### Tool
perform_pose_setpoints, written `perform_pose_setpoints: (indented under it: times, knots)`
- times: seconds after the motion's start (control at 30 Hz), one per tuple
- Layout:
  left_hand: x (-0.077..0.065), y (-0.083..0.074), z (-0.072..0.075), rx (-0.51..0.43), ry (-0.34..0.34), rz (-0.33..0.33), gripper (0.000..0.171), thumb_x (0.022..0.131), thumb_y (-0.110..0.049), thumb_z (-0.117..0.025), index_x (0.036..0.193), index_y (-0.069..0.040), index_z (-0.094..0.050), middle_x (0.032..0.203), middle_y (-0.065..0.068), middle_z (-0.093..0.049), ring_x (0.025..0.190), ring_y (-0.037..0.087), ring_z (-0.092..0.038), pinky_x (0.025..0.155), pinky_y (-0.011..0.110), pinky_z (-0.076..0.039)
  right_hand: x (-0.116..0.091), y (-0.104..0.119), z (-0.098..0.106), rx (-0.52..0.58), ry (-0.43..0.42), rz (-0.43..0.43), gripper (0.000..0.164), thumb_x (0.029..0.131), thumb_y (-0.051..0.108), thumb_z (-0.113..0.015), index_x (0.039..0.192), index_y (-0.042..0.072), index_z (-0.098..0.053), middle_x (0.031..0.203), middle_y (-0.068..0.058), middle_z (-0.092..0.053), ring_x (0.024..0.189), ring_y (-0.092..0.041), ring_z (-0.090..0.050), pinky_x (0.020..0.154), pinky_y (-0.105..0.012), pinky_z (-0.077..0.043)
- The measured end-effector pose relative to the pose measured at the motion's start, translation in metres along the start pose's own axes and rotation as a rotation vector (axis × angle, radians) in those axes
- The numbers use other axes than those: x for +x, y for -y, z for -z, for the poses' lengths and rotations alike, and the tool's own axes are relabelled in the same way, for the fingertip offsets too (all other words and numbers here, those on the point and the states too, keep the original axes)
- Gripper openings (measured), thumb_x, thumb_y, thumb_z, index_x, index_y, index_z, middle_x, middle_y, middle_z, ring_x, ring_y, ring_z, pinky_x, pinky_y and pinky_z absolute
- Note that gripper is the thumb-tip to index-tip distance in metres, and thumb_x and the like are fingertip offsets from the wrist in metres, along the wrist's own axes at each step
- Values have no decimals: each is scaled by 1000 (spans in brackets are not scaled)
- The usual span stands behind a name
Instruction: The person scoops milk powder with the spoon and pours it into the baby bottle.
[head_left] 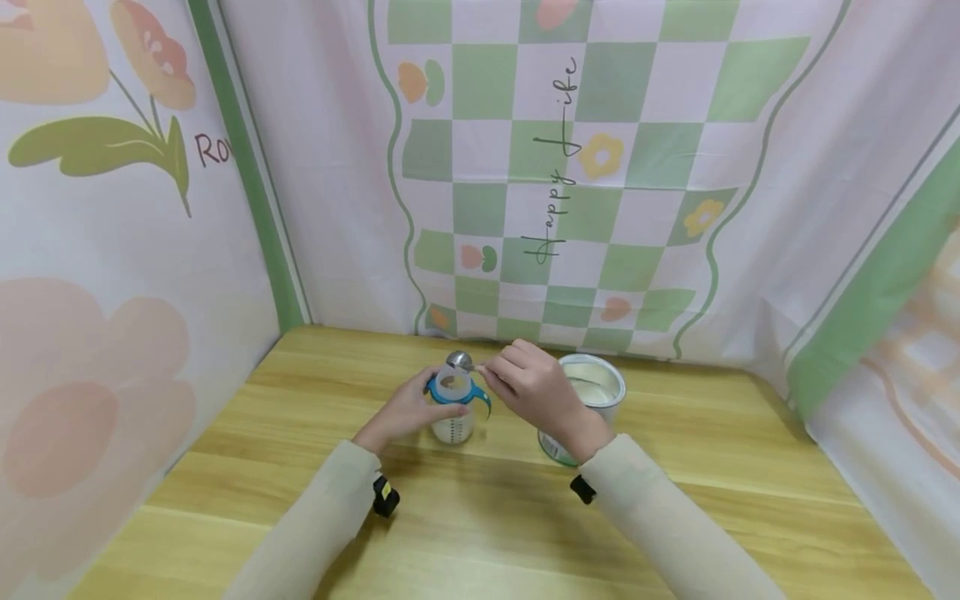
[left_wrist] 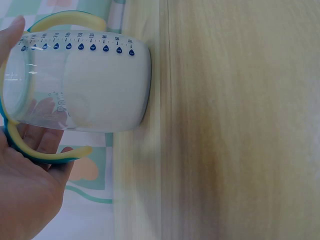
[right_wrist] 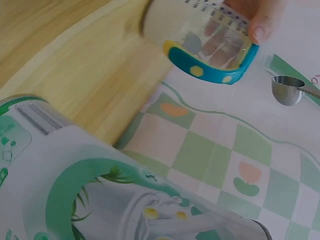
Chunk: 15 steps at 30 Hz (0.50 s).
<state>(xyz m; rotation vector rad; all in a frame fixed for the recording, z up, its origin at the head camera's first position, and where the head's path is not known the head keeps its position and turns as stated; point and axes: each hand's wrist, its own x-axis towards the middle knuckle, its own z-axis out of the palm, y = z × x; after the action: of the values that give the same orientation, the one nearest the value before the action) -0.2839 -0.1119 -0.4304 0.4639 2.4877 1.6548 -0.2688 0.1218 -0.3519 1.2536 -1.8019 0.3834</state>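
Observation:
A clear baby bottle [left_wrist: 107,85] with blue-and-yellow handles and a printed scale holds whitish liquid; its base is at the tabletop. My left hand [head_left: 408,408] grips the bottle around its upper part, fingers behind it and thumb in front. My right hand [head_left: 531,387] pinches the handle of a small metal measuring spoon [head_left: 459,360]. The spoon's round bowl is just above the bottle's open mouth; what it contains cannot be seen. Beside the right hand stands an open can [head_left: 611,392] with pale powder inside, partly hidden by the hand and wrist.
The wooden table [head_left: 465,533] runs back to a checkered cloth [head_left: 483,150] hung behind it. Flower-printed curtains [head_left: 90,350] close in the sides. In the right wrist view, the white-and-green side of the can [right_wrist: 110,185] fills the lower left.

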Motion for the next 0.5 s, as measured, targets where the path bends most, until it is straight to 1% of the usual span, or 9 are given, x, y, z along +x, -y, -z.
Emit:
perform_pose_setpoints:
  times: [0.13, 0.27, 0.4, 0.47, 0.5]
  knots:
    - [1, 1, 1, 35, -1, 19, 78, 82, -49, -82, 146, -22, -46, 135, -1, -58, 128, 26, -51, 107, 59, -36, 0, 0, 3, 60, -1, -134, 15, 98, 13, -67, 87, 4, -73, 79, -3, -67, 70, -16, -58, 61, -27, -52]
    - [1, 1, 2, 62, -1, 31, 81, 80, -53, -81, 146, -23, -46, 135, -1, -58, 127, 26, -52, 106, 60, -37, -1, -2, 4, 128, -37, -261, 8, 94, 9, -71, 87, 5, -73, 77, -2, -65, 69, -13, -57, 60, -26, -51]
    - [1, 1, 1, 68, -2, 25, 83, 80, -53, -82, 147, -22, -45, 135, -1, -58, 126, 25, -53, 106, 58, -38, -2, -4, 5, 189, -80, -386, 9, 93, 6, -71, 85, 5, -74, 74, 1, -64, 66, -11, -56, 58, -27, -50]
    - [1, 0, 1, 63, -8, 18, 82, 80, -52, -82, 147, -22, -46, 134, 0, -58, 126, 25, -53, 105, 58, -39, -3, -5, 7, 219, -98, -448, 10, 94, 6, -70, 84, 6, -74, 72, 2, -62, 63, -10, -53, 56, -25, -47]
    - [1, 0, 0, 56, -10, 19, 81, 81, -49, -82, 147, -20, -45, 135, 1, -58, 126, 26, -53, 106, 59, -38, -3, -5, 8, 233, -104, -481, 11, 94, 7, -70, 84, 6, -74, 71, 3, -61, 62, -10, -51, 55, -25, -45]
